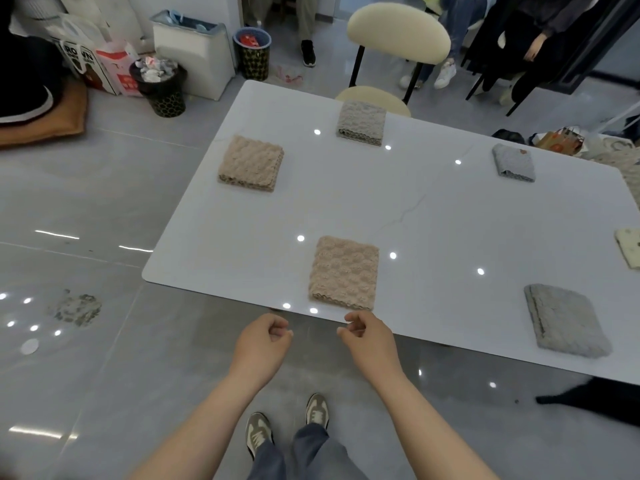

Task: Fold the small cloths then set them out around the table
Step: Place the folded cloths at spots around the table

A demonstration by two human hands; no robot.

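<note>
A glossy white table (415, 216) with rounded corners fills the middle and right of the head view, set on pale grey polished floor tiles (86, 209) that mirror ceiling lights. Six folded cloths lie well apart around its border. Taking the table as a clock face with 6 at the near edge: a beige cloth (343, 273) sits at 7, just inside the near edge; a second beige cloth (251, 163) at 10; a grey-beige cloth (361, 123) at 12, before a cream chair (398, 34); a small grey cloth (513, 163) at 2; a cream cloth (628, 248) at 3, cut off by the frame; and a grey cloth (566, 320) at 5.

The left hand (263, 344) and right hand (370, 341) hover just off the near edge, below the nearest beige cloth, touching nothing. Both are loosely curled, fingers bent inward toward the thumbs, holding nothing.

Beyond the far-left corner stand a black waste bin (162, 86) full of paper, a white box bin (194, 51), a patterned bin (252, 53) and shopping bags (100, 64). Legs of other people show behind the chair. The person's two shoes (287, 426) stand on open floor at the near edge; the floor to the left is clear.
</note>
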